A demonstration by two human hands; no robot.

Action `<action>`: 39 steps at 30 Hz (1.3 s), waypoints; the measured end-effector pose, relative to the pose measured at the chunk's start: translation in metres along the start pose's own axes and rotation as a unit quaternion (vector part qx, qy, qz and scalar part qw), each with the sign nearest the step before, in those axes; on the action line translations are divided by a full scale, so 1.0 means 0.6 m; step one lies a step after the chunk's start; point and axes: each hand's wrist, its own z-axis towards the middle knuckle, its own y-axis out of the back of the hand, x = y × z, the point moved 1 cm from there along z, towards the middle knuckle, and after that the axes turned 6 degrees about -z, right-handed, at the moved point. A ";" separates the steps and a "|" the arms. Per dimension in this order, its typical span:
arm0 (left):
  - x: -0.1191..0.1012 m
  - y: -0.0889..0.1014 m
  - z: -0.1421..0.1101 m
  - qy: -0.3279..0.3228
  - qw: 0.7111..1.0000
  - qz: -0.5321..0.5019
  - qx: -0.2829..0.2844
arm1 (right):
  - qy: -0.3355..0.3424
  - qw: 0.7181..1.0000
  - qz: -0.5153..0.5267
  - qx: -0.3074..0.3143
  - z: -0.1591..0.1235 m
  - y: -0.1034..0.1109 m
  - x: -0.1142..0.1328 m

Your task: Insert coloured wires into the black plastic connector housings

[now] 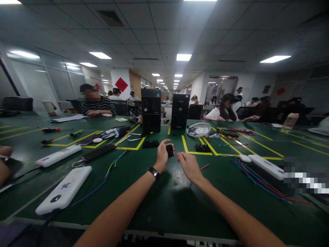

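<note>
My left hand [161,158] is gripping a small black block [170,151], with the fingers curling around it. My right hand [189,166] is pinching a red wire [175,152] just beside my left one, and the wire is pointing at the block, but I can't tell if its tip is going in. A black computer tower [151,113] is standing past my left hand, and a blue wire [99,187] is lying to that hand's left
</note>
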 end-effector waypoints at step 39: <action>0.038 0.061 0.146 -0.019 0.854 0.511 0.095 | -0.033 0.998 -0.042 0.038 -0.007 -0.008 -0.059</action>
